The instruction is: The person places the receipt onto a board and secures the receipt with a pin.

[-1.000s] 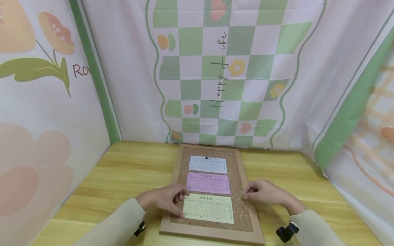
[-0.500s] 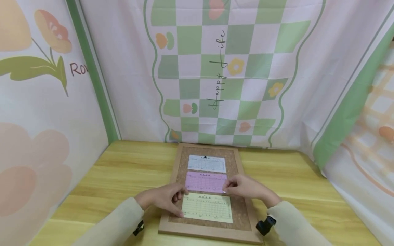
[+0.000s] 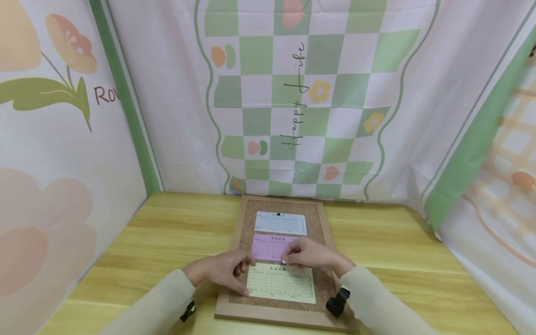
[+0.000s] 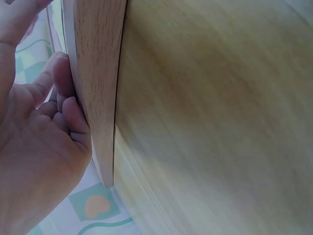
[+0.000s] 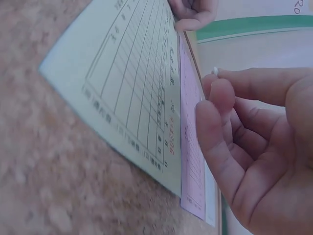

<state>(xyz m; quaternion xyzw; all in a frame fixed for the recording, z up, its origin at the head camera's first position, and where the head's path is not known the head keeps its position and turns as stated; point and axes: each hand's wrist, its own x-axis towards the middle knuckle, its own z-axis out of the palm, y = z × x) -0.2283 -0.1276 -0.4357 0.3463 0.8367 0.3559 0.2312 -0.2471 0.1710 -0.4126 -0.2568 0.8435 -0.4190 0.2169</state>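
Note:
A yellow printed slip (image 3: 280,284) lies on the lower part of a wood-framed corkboard (image 3: 284,320). At its left edge my left hand (image 3: 226,271) rests, thumb by the lower corner and index finger by the upper one, its other fingers loosely bent. My right hand (image 3: 313,256) pinches a small white push pin (image 5: 215,71) between thumb and index finger, over the yellow slip's top edge near the middle. Above the yellow slip is a pink slip (image 3: 264,246), partly covered by the right hand. In the right wrist view, the yellow slip's near corner lifts off the cork.
A pale blue slip (image 3: 280,224) sits at the top of the board with a black pin (image 3: 278,214) in its upper edge. The board lies on a wooden table (image 3: 180,223), its far end close to a patterned curtain (image 3: 289,116).
My right hand has moved left from the board's right edge, across the pink slip, to above the middle of the yellow slip's top edge. The left hand has stayed in place.

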